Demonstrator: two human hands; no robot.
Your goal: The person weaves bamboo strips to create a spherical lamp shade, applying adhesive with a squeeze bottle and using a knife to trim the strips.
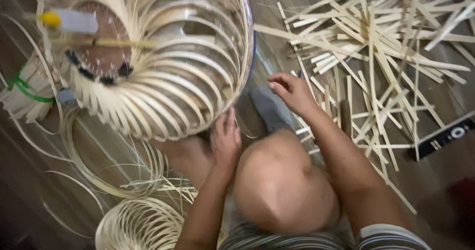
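Bamboo frame steadied at its lower rim, loose strips under the other hand.

The left hand (pixel 226 140) lies flat against the bottom edge of the round bamboo frame (pixel 163 72), fingers (pixel 229 121) stretched open and pressed to the slats rather than wrapped around any one. The right hand (pixel 293 92) hovers just right of the frame over the near edge of the strip pile (pixel 376 47), fingers loosely curled — whether they pinch a strip I cannot tell. The frame is a pale cage of thin curved slats fanning from a brown disc, resting on the wooden floor (pixel 29 180) above the bare knee (pixel 282 185). Its top is cut off by the picture edge, blur softens everything, and a second coiled piece (pixel 141 225) at the bottom is only partly seen.
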